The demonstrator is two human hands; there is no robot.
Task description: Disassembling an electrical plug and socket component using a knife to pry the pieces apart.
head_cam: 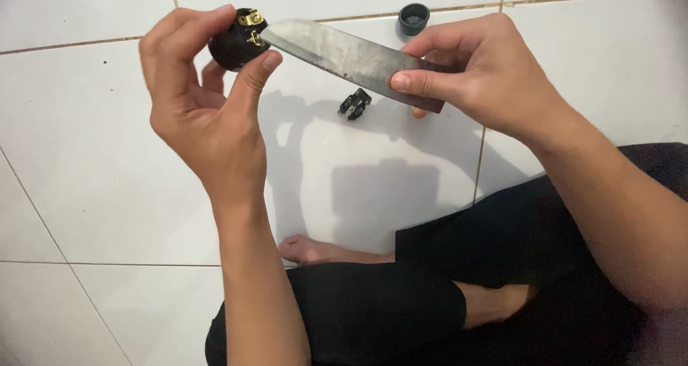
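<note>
Two hands: plug [240, 37], knife [344, 54]

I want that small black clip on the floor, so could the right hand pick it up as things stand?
Probably not yet: the right hand is gripping the knife. The small black clip lies uncovered on the tiled floor just below it.

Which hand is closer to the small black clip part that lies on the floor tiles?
Right. The right hand, holding the knife, is just right of and above the small black clip part. The left hand, holding the black socket piece, is farther to its left.
</note>
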